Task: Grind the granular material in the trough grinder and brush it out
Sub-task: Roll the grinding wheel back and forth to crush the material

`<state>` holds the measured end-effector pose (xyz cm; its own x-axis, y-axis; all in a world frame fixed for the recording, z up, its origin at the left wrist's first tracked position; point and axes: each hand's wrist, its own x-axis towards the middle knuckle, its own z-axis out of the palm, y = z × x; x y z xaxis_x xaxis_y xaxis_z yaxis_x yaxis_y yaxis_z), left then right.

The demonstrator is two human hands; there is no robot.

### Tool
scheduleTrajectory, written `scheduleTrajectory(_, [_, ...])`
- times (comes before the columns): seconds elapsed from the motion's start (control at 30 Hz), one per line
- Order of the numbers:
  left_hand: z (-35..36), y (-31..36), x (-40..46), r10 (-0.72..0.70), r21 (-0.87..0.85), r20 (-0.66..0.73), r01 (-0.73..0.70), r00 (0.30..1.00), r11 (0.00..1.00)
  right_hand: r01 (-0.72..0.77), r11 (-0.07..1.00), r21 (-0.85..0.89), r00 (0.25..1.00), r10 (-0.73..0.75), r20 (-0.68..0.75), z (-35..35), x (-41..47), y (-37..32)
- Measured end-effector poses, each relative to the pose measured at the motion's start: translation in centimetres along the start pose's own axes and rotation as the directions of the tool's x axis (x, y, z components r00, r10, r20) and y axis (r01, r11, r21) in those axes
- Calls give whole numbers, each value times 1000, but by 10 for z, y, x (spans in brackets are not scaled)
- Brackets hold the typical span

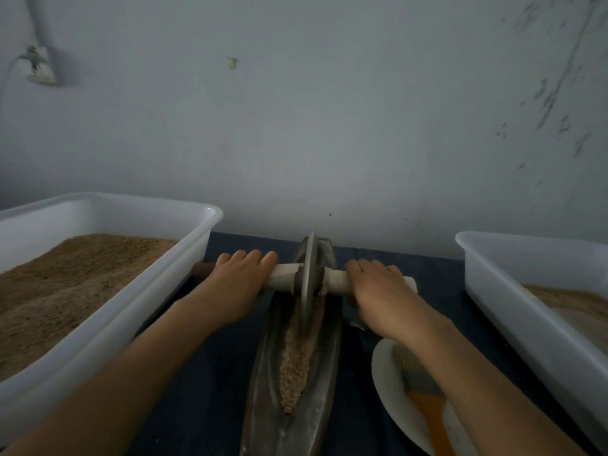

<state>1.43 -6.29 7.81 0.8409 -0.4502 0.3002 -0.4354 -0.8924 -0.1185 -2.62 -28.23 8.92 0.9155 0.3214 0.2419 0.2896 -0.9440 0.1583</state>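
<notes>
A dark boat-shaped trough grinder (263, 390) lies lengthwise on the dark cloth in front of me. Coarse tan granules (297, 360) fill its groove. The metal grinding wheel (308, 274) stands upright in the far part of the trough, on a pale wooden axle (335, 280). My left hand (235, 284) lies over the axle's left end, fingers curled over it. My right hand (385, 294) grips the right end the same way. A brush (424, 390) with an orange handle rests on a white plate (391, 403), partly under my right forearm.
A white bin (98, 324) of brown granular material stands at the left. A second white bin (513, 311) with finer tan material stands at the right. A grey wall (329, 126) rises just behind the table, with a socket (41, 65) at upper left.
</notes>
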Motion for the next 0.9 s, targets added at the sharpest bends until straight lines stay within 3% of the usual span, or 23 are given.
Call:
scheduleTrajectory(0.13, [-29,2,-15,65,-53,264,-53,962,997,25,996,83,976,-42,215,-22,-14,-8])
scheduleTrajectory(0.27, [-57,3,-27,152,-171,515,-72,844,983,43,982,184,909,-115,401,-45,-26,-13])
scheduleTrajectory(0.43, [-67,2,-29,174,-227,620,-37,765,973,69,977,202,870,-158,467,-53,-29,-11])
scheduleTrajectory(0.53, [-60,1,-24,151,-237,582,-11,799,971,38,979,202,896,-123,426,-45,-21,-10])
scheduleTrajectory(0.63, [-45,0,-16,86,-178,479,1,874,984,13,991,136,955,-52,291,-29,-12,-7])
scheduleTrajectory(0.77, [-15,4,-4,-22,-12,164,25,986,1000,3,1000,17,1000,-3,28,0,0,2])
scheduleTrajectory(0.83, [-2,8,0,-35,59,-31,37,999,998,-24,1000,9,999,25,-41,9,4,6])
scheduleTrajectory(0.9, [5,11,1,-31,72,-136,41,990,997,-37,999,9,996,38,-82,13,4,6])
